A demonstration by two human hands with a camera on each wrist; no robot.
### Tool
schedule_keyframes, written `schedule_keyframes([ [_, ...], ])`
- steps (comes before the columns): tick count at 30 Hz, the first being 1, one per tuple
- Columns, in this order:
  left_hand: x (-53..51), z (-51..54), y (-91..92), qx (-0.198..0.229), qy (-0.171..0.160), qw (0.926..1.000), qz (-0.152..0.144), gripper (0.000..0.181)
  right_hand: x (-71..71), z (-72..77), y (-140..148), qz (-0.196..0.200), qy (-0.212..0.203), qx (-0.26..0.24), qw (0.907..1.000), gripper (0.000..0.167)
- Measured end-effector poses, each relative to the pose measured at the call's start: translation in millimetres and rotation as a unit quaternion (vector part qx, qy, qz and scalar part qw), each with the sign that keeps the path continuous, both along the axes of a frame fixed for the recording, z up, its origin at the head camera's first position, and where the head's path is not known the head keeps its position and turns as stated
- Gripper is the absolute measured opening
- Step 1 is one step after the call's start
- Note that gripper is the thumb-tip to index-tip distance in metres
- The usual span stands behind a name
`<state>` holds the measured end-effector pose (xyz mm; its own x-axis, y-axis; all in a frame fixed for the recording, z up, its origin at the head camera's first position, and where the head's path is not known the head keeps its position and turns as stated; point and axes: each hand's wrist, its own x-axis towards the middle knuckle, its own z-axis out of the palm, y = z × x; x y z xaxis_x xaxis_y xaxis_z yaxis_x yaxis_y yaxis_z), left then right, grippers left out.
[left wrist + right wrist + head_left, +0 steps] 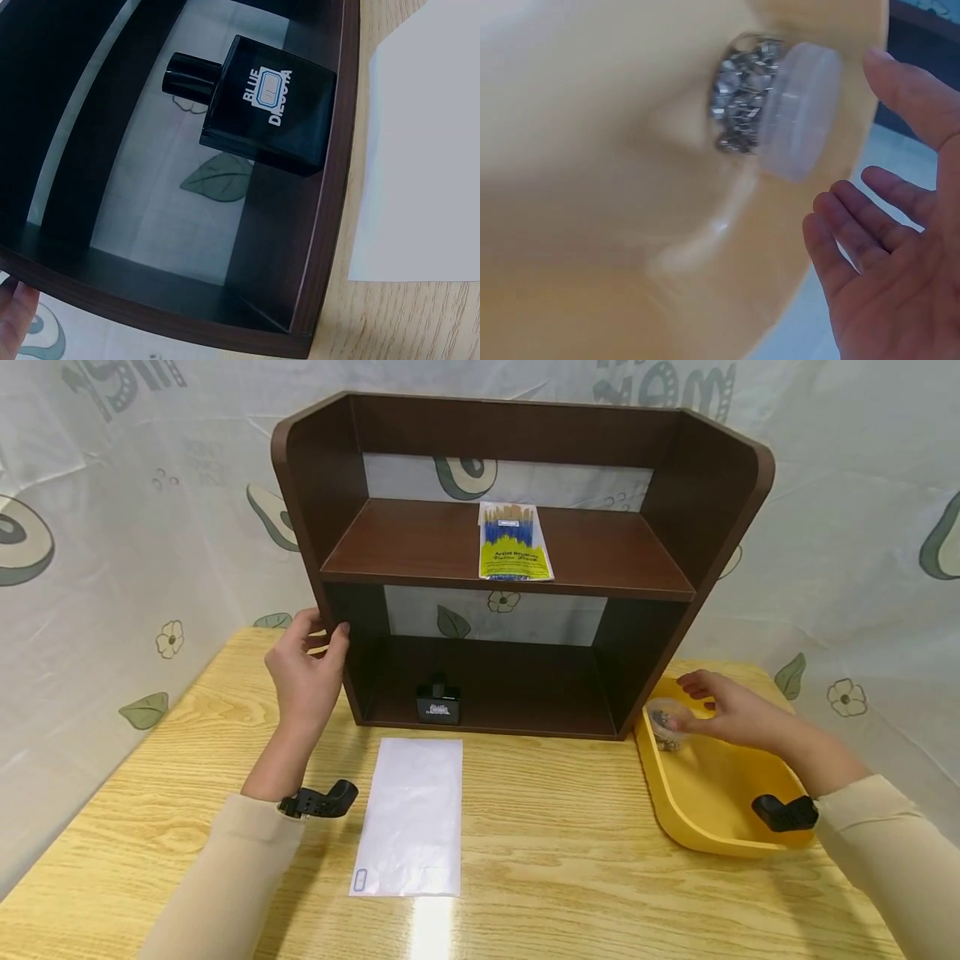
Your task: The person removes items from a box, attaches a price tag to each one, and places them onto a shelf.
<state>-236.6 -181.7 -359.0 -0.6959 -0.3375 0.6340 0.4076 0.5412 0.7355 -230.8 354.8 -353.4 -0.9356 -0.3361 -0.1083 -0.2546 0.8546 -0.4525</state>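
Left hand grips the shelf at its eight o'clock side — thumb at the front edge, fingers curled. Right hand, thumb and fingers well parted, holds nothing — the lidded jar sits just beside, toward nine o'clock, at the tray's eleven.

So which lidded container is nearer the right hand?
The clear tub in the yellow tray, beside the right hand; the black bottle stands on the lower shelf.
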Motion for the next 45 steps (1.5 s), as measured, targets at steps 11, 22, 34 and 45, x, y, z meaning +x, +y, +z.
schedule_keyframes([
  [11, -2.0, -0.4, 1.1, 0.005, 0.001, 1.0, 0.0, 0.023, -4.1, -23.3, 3, 0.005, -0.026, -0.006, 0.9996, 0.08],
  [22, -1.9, 0.1, 0.4, 0.009, -0.001, 1.0, -0.001, 0.022, -0.1, -26.4, 1, -0.017, -0.018, 0.005, 0.9997, 0.078],
  [34, -0.8, -1.1, -0.4, 0.008, -0.002, 1.0, 0.001, 0.023, 2.0, -5.6, 4, -0.047, 0.049, -0.002, 0.9977, 0.073],
  [45, -0.7, -0.8, -0.2, 0.009, -0.003, 1.0, -0.002, 0.023, 19.1, 11.1, 10, -0.066, 0.147, -0.031, 0.9864, 0.07],
])
